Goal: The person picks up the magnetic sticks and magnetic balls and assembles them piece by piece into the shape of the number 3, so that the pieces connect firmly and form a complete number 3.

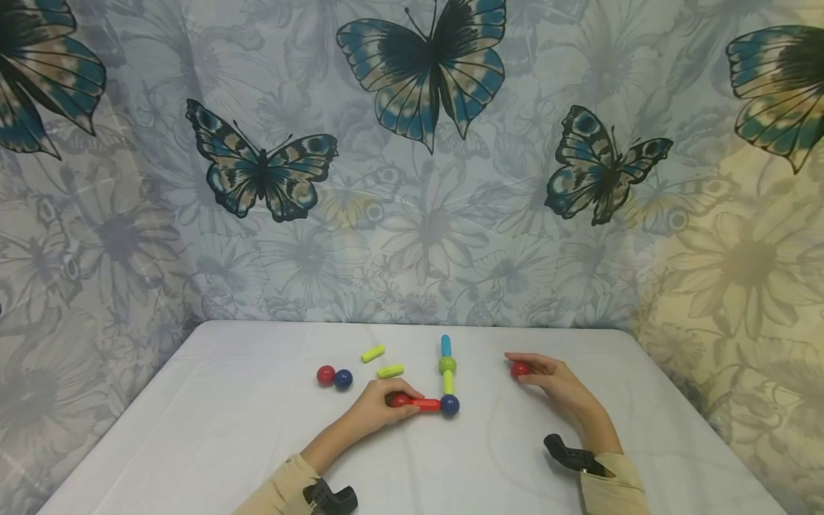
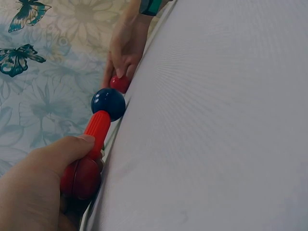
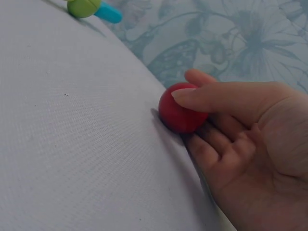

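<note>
My left hand (image 1: 381, 405) grips a red ball (image 2: 81, 179) with its thumb along the red rod (image 1: 426, 405) joined to it. That rod ends at a dark blue ball (image 1: 450, 405). From the blue ball a yellow-green rod (image 1: 448, 384) runs away from me to a green ball (image 1: 447, 365), topped by a light blue rod (image 1: 445, 345). Over on the right, my right hand (image 1: 558, 383) holds another red ball (image 3: 182, 108) between thumb and fingers, close to the tabletop. In the left wrist view the same ball shows beyond the blue one.
On the white table (image 1: 193, 429), a loose red ball (image 1: 326, 375) and a dark blue ball (image 1: 344, 379) sit side by side at left. Two yellow-green rods, one farther back (image 1: 373, 353) and one nearer (image 1: 390, 371), lie beyond my left hand. A butterfly-patterned cloth (image 1: 412, 250) hangs behind.
</note>
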{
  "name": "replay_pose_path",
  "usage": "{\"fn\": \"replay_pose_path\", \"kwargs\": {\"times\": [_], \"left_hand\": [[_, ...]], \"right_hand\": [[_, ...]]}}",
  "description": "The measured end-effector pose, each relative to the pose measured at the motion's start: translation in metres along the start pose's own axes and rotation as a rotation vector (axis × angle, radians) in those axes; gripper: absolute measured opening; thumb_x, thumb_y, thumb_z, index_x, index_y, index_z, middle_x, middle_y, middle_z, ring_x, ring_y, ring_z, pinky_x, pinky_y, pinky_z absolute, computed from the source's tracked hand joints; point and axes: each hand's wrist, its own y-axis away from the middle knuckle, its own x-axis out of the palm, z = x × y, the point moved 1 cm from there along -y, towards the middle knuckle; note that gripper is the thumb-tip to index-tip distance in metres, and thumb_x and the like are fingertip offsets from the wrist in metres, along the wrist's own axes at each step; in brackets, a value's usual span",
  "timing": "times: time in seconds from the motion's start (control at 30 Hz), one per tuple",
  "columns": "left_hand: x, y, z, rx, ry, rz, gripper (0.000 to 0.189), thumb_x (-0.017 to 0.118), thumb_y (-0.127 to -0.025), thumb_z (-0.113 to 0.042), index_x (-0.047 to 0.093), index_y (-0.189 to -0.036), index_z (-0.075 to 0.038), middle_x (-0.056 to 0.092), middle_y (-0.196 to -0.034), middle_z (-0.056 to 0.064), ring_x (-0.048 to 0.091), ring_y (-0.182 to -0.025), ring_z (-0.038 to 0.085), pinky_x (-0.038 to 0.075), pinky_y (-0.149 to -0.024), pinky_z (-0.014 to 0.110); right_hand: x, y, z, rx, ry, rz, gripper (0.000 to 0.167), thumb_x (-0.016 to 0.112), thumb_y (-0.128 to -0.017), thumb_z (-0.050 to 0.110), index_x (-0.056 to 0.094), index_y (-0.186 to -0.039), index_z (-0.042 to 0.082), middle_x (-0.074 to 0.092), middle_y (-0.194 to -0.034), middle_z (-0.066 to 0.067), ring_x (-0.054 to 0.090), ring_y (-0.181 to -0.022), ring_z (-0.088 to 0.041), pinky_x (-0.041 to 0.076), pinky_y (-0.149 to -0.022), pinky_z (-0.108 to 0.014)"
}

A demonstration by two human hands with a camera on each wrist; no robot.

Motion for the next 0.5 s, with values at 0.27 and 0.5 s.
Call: {"fn": "replay_pose_path", "kwargs": {"times": [0.27,0.5], "left_hand": [[-0.0002,0.0002,0.0002,0.010,0.008,0.000,0.018,0.077,-0.084,-0.028,0.075,-0.102,-0.026,0.073,-0.100,-0.008,0.061,-0.096,0.002,0.048,-0.088,0.019],[0.0000,0.0003,0.0013,0.020,0.006,0.002,0.018,0.076,-0.085,-0.029,0.075,-0.102,-0.026,0.073,-0.101,-0.007,0.062,-0.096,0.002,0.049,-0.088,0.019]], "right_hand": [[-0.0011,-0.0011,-0.0036,0.033,0.071,-0.062,0.052,0.072,-0.087,0.027,0.058,-0.135,0.011,0.053,-0.146,-0.010,0.050,-0.131,-0.002,0.040,-0.098,-0.005],[0.0010,-0.0020,-0.0036,0.014,0.064,-0.104,0.051,0.073,-0.086,0.026,0.060,-0.132,0.008,0.055,-0.143,-0.014,0.050,-0.112,0.018,0.037,-0.092,-0.002]]}}
